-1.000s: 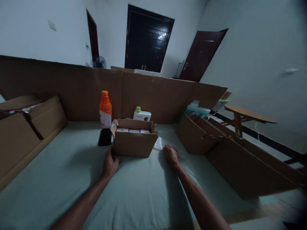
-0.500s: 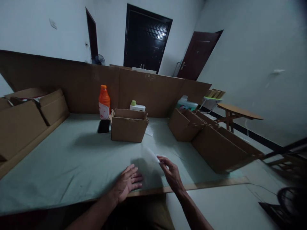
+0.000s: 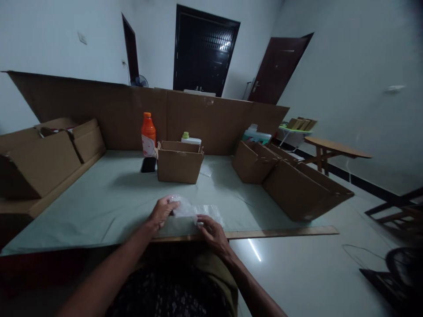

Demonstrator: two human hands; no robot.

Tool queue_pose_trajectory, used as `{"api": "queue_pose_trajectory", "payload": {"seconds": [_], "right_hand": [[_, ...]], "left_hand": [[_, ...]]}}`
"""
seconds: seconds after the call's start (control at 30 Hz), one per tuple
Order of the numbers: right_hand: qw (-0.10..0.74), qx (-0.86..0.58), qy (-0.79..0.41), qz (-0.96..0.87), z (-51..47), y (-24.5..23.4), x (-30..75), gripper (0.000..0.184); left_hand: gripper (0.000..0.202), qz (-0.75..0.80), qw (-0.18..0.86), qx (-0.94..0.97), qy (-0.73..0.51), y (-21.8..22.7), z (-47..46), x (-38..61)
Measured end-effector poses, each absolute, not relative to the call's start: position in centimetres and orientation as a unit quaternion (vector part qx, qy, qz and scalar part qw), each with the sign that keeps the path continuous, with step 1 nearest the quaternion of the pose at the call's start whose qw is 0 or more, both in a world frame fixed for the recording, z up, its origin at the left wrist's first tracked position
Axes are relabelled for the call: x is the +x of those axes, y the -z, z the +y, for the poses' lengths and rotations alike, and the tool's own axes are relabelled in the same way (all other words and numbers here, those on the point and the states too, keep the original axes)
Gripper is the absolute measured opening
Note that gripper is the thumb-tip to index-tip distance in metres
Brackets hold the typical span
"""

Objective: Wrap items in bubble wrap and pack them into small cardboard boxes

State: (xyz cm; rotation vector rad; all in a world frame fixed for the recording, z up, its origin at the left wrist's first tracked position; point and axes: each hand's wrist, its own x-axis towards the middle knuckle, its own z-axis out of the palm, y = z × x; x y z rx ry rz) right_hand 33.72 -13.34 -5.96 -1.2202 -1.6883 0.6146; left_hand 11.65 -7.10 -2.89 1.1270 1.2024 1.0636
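Between my hands is a translucent bubble wrap sheet (image 3: 185,208), crumpled, held just above the near edge of the table. My left hand (image 3: 161,211) is closed around its left end. The fingers of my right hand (image 3: 211,231) pinch its lower right corner. A second piece of bubble wrap (image 3: 211,213) lies flat on the green cloth (image 3: 132,198), right behind my right hand. Farther back stands an open cardboard box (image 3: 180,167), with another small clear piece (image 3: 205,171) lying beside it on the right.
Behind the box are an orange bottle (image 3: 148,134) and a white bottle with a green cap (image 3: 191,140). A black phone (image 3: 148,165) lies near them. Cardboard boxes line the left (image 3: 42,163) and right (image 3: 297,189) sides. A cardboard wall (image 3: 218,123) closes the back.
My left hand was spread and holding nothing; it has closed on the bubble wrap sheet. My right hand has moved left with the sheet. The flat piece behind it now shows clearly.
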Motion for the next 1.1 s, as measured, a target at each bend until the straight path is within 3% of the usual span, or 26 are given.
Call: {"api": "queue_pose_trajectory", "payload": {"seconds": [0.23,0.33,0.5,0.6,0.87,1.1], "right_hand": [[0.419,-0.501,-0.153,-0.742,-12.1,5.2,34.2,0.024],[0.376,-0.482,-0.121,-0.782,-10.7,4.7,30.9,0.025],[0.276,-0.441,-0.083,-0.850,-9.7,4.4,25.4,0.036],[0.245,-0.456,-0.068,-0.853,-10.5,4.7,28.2,0.030],[0.234,-0.675,-0.006,-0.700,-13.0,5.7,43.6,0.035],[0.238,-0.669,-0.028,-0.704,-10.7,5.5,39.0,0.031]], "left_hand": [[0.048,0.648,0.286,0.600,-0.372,2.1,-6.5,1.6],[0.043,0.608,0.208,0.686,-0.341,2.4,-7.4,3.2],[0.027,0.554,0.154,0.774,-0.263,4.9,-7.9,7.1],[0.021,0.553,0.128,0.788,-0.239,6.2,-7.7,6.7],[0.027,0.544,0.121,0.793,-0.248,6.4,-7.7,4.8],[0.023,0.673,0.050,0.702,-0.227,5.0,-8.9,2.4]]}}
